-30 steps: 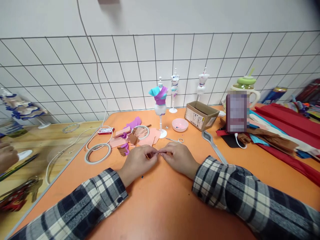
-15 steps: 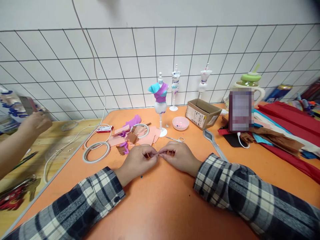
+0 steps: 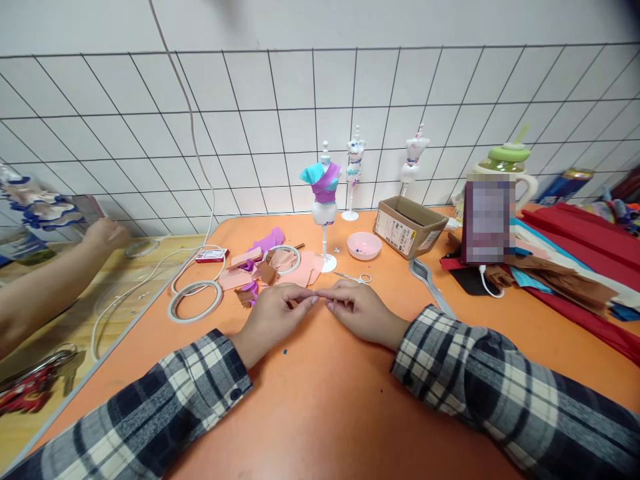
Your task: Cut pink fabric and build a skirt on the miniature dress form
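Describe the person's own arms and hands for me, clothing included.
Both arms wear long plaid sleeves in dark navy or black, grey and cream: the left sleeve and the right sleeve. Each ends in a cuff at the wrist; the left one shows a round dark button. The left hand and right hand are bare, with no gloves.

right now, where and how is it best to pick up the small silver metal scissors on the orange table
Probably by the ring handles, right hand coming from the right: the scissors lie flat, blades pointing left, rings toward the right.
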### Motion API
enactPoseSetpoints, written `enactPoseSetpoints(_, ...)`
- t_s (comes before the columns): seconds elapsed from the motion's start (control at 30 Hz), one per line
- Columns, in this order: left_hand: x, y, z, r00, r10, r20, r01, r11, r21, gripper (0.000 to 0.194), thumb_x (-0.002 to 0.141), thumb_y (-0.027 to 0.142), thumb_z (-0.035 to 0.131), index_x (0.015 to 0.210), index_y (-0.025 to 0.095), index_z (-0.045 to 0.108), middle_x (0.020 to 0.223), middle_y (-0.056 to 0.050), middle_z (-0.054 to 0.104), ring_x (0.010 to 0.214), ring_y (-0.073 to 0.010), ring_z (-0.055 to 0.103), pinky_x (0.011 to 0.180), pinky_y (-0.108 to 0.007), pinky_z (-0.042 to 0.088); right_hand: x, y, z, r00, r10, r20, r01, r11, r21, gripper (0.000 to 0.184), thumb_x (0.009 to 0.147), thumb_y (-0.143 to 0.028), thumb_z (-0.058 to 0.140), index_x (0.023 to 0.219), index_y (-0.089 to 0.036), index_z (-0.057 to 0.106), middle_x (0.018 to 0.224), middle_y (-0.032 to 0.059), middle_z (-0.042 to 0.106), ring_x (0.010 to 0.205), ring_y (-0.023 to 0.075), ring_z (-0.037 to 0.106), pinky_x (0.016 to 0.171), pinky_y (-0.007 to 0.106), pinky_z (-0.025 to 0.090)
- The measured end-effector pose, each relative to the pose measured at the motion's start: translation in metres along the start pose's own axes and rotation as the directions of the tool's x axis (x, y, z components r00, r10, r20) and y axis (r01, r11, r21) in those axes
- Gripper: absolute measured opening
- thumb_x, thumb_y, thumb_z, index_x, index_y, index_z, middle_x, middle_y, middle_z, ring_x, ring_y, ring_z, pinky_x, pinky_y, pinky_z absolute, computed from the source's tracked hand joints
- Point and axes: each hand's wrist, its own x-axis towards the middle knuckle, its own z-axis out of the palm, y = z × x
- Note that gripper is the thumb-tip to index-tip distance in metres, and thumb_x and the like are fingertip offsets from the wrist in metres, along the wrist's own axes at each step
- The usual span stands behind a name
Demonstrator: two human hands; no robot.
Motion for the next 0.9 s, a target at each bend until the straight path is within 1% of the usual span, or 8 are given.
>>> enactPoseSetpoints(0.1, 0.001, -0.004, 0.000, 1.000, 0.019, -0.024, -0.019, 1.000, 0.020, 0.022, 0.086, 0.028, 0.057, 0.090, 0.021, 0.077, 0.084, -0.003, 0.077, 0.072, -0.0164, 0.067, 0.066, -0.027, 0.048, -0.003, 0.000, 0.003, 0.997, -0.081, 0.014, 0.081, 0.996, -0.032, 0.042, 0.087, -0.010, 0.051, 0.124, -0.023, 0.067, 0.085, 0.0035, 0.063, 0.077, 0.0139, 0.056, 0.071, 0.026, 0.044)
enactPoseSetpoints(0.17, 0.001, -0.004, 0.001, 0.999, 0.021, -0.040, -0.020, 1.000, 0.023, 0.020, 0.083, 0.023, 0.058, 0.089, 0.019, 0.077, 0.083, -0.003, 0.076, 0.071, -0.0163, 0.067, 0.064, -0.026, 0.048, -0.003, -0.001, 0.003, 0.996, -0.093, 0.012, 0.093, 0.994, -0.054, 0.042, 0.087, -0.010, 0.052, 0.124, -0.022, 0.067, 0.084, 0.0033, 0.062, 0.077, 0.0142, 0.055, 0.071, 0.026, 0.044)
enactPoseSetpoints(0.27, 0.001, -0.001, 0.001, 0.999, 0.027, -0.036, -0.027, 1.000, 0.015, 0.018, 0.078, 0.019, 0.058, 0.083, 0.017, 0.075, 0.077, -0.003, 0.075, 0.066, -0.0150, 0.066, 0.060, -0.024, 0.047, -0.002, -0.003, 0.002, 0.999, -0.042, 0.002, 0.042, 0.997, -0.065, 0.036, 0.085, -0.011, 0.057, 0.117, -0.021, 0.071, 0.079, 0.0023, 0.062, 0.074, 0.0133, 0.055, 0.069, 0.025, 0.043)
enactPoseSetpoints(0.4, 0.000, 0.006, 0.000, 0.997, 0.074, 0.003, -0.074, 0.997, -0.018, 0.016, 0.077, 0.018, 0.058, 0.076, 0.017, 0.073, 0.072, -0.001, 0.073, 0.064, -0.0134, 0.064, 0.058, -0.022, 0.045, 0.000, -0.007, -0.002, 0.998, 0.055, -0.033, -0.056, 0.997, -0.051, 0.022, 0.084, -0.014, 0.062, 0.097, -0.021, 0.077, 0.072, 0.0006, 0.062, 0.065, 0.0110, 0.054, 0.063, 0.024, 0.040)
enactPoseSetpoints(0.63, -0.003, 0.013, -0.003, 0.990, 0.109, 0.088, -0.099, 0.990, -0.104, 0.013, 0.075, 0.016, 0.059, 0.073, 0.016, 0.072, 0.071, -0.002, 0.071, 0.064, -0.0131, 0.063, 0.062, -0.023, 0.046, 0.002, -0.009, -0.004, 0.996, 0.089, -0.017, -0.090, 0.995, -0.031, 0.017, 0.079, -0.010, 0.063, 0.085, -0.019, 0.076, 0.071, -0.0003, 0.062, 0.063, 0.0100, 0.053, 0.061, 0.023, 0.040)
enactPoseSetpoints(0.73, -0.002, 0.014, -0.005, 0.993, 0.070, 0.094, -0.055, 0.986, -0.154, 0.014, 0.078, 0.022, 0.060, 0.074, 0.015, 0.072, 0.072, -0.003, 0.070, 0.066, -0.0142, 0.062, 0.062, -0.024, 0.046, 0.004, -0.008, -0.005, 0.991, 0.133, -0.019, -0.132, 0.991, 0.029, 0.015, 0.079, -0.011, 0.063, 0.085, -0.018, 0.075, 0.072, -0.0003, 0.063, 0.062, 0.0096, 0.053, 0.060, 0.022, 0.040)
enactPoseSetpoints(0.8, 0.000, 0.013, -0.006, 0.996, 0.009, 0.089, 0.011, 0.977, -0.214, 0.022, 0.081, 0.031, 0.059, 0.071, 0.015, 0.070, 0.070, -0.004, 0.069, 0.065, -0.0149, 0.060, 0.060, -0.025, 0.046, 0.005, -0.007, -0.005, 0.982, 0.182, -0.054, -0.178, 0.981, 0.072, 0.014, 0.081, -0.015, 0.062, 0.086, -0.017, 0.075, 0.076, 0.0008, 0.066, 0.062, 0.0096, 0.053, 0.060, 0.022, 0.041)
enactPoseSetpoints(0.9, 0.003, 0.008, -0.009, 0.986, -0.120, 0.118, 0.155, 0.924, -0.350, 0.032, 0.081, 0.043, 0.060, 0.074, 0.014, 0.071, 0.067, -0.004, 0.067, 0.063, -0.0162, 0.060, 0.058, -0.026, 0.046, 0.005, -0.007, -0.006, 0.981, 0.153, -0.121, -0.154, 0.988, 0.003, 0.014, 0.083, -0.018, 0.062, 0.089, -0.019, 0.075, 0.079, 0.0010, 0.067, 0.062, 0.0096, 0.053, 0.061, 0.023, 0.041)
